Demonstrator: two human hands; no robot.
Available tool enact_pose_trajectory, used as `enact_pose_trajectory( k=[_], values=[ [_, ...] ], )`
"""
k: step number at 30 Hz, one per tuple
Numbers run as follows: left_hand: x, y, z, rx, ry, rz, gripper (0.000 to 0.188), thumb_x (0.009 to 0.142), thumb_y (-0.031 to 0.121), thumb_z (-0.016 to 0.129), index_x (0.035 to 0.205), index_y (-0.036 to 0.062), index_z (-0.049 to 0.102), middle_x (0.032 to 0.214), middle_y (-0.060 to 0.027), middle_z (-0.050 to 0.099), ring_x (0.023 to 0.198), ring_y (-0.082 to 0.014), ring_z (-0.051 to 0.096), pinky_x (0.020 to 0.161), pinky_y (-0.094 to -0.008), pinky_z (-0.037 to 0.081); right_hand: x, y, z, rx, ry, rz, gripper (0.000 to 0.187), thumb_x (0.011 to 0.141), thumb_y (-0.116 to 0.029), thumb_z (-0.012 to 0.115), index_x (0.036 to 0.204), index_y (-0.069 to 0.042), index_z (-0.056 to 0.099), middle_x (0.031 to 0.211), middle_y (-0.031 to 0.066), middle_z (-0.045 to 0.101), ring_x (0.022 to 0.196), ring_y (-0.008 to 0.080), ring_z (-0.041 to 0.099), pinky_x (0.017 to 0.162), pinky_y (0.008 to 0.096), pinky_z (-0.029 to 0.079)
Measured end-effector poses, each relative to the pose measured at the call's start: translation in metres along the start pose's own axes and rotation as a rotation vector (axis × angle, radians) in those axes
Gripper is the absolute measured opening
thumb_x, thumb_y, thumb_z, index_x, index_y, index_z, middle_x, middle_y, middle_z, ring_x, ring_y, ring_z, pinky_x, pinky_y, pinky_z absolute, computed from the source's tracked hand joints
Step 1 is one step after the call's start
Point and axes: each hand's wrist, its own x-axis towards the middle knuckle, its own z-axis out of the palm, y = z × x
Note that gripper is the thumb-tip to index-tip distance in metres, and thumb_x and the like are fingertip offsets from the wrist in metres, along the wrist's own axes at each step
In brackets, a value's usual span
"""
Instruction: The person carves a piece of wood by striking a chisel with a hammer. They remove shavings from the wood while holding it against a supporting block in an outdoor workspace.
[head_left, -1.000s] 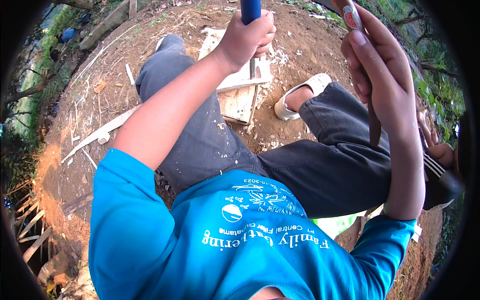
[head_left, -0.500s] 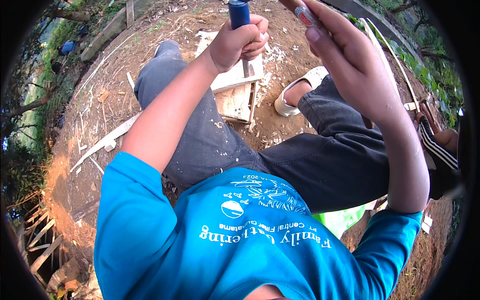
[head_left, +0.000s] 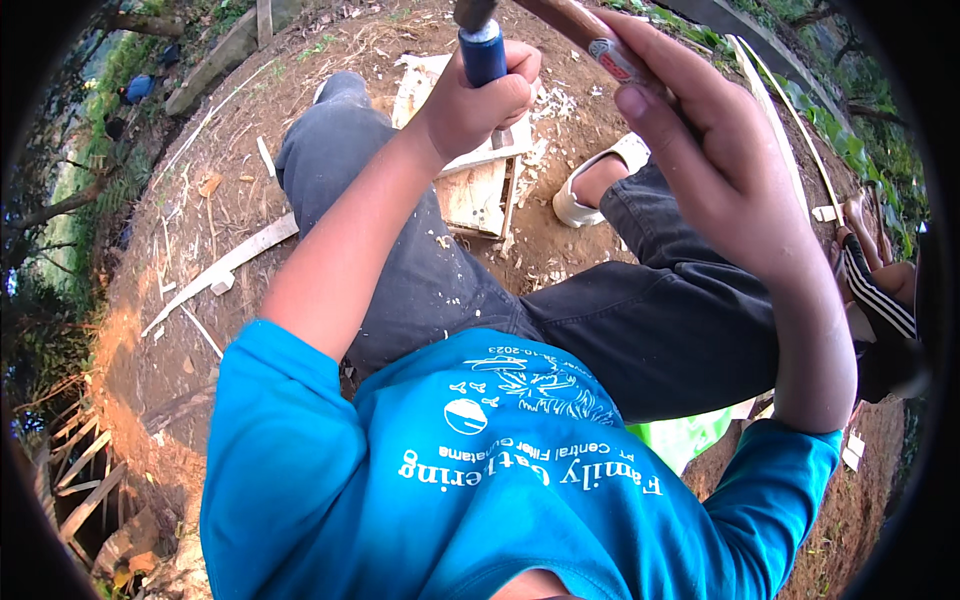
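My left hand is wrapped round the blue handle of a chisel, held upright. Its metal blade comes out below my fist and reaches down to a pale piece of wood, where the tip is hard to make out. My right hand grips the brown wooden handle of a hammer, which slants up to the left. At the top edge the grey hammer head is over the chisel's butt and seems to touch it. The wood rests on a wooden block or box between my legs.
Wood shavings lie around the block on bare soil. My right foot wears a pale shoe. Long wood strips lie at the left, others at the right. A bright green bag lies by my right thigh. Another person's striped sleeve or trouser leg shows at the right.
The hammer head has come into view, down onto the chisel's butt. My left hand and the chisel sit slightly lower in the picture.
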Motion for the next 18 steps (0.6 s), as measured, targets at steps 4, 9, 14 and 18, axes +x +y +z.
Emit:
enact_pose_trajectory(
  k=[4, 9, 14, 18],
  values=[
    [-0.01, 0.0, 0.004, 0.188, 0.015, 0.031, 0.026, 0.083, 0.014, 0.057, 0.069, 0.0115, 0.036, 0.063, 0.0026, 0.039, 0.055, -0.0074, 0.033, 0.052, -0.026, 0.031, -0.002, 0.0, -0.01, 0.027, -0.056, 0.06, 0.041, 0.104, -0.007, 0.052, 0.142, 0.008, 0.047, 0.087, 0.0073, 0.058, 0.077, 0.0119, 0.054, 0.068, 0.0285, 0.045],
    [-0.03, 0.01, 0.01, 0.438, 0.041, 0.075, 0.027, 0.084, 0.017, 0.058, 0.067, 0.0086, 0.039, 0.065, -0.0001, 0.048, 0.061, -0.0086, 0.042, 0.057, -0.0267, 0.037, -0.005, 0.023, -0.012, 0.238, -0.079, -0.002, 0.04, 0.105, -0.008, 0.05, 0.142, 0.008, 0.047, 0.091, 0.0067, 0.059, 0.079, 0.0129, 0.055, 0.07, 0.0293, 0.047],
    [-0.064, 0.015, 0.021, 0.559, 0.018, 0.156, 0.013, 0.079, 0.008, 0.057, 0.072, 0.0031, 0.047, 0.065, -0.0089, 0.051, 0.058, -0.0222, 0.052, 0.056, -0.0341, 0.044, -0.008, 0.014, -0.021, 0.152, -0.115, -0.003, 0.039, 0.105, -0.01, 0.051, 0.14, 0.008, 0.048, 0.089, 0.0102, 0.061, 0.076, 0.0143, 0.058, 0.068, 0.03, 0.048],
    [-0.083, 0.011, 0.031, 0.744, -0.114, 0.193, 0.016, 0.072, 0.005, 0.064, 0.072, 0.0047, 0.048, 0.065, -0.0102, 0.051, 0.062, -0.0322, 0.055, 0.059, -0.0407, 0.047, -0.013, 0.022, -0.024, 0.3, -0.095, 0.018, 0.038, 0.105, -0.012, 0.052, 0.138, 0.006, 0.05, 0.085, 0.0108, 0.061, 0.073, 0.0149, 0.057, 0.066, 0.031, 0.047]
  ],
)
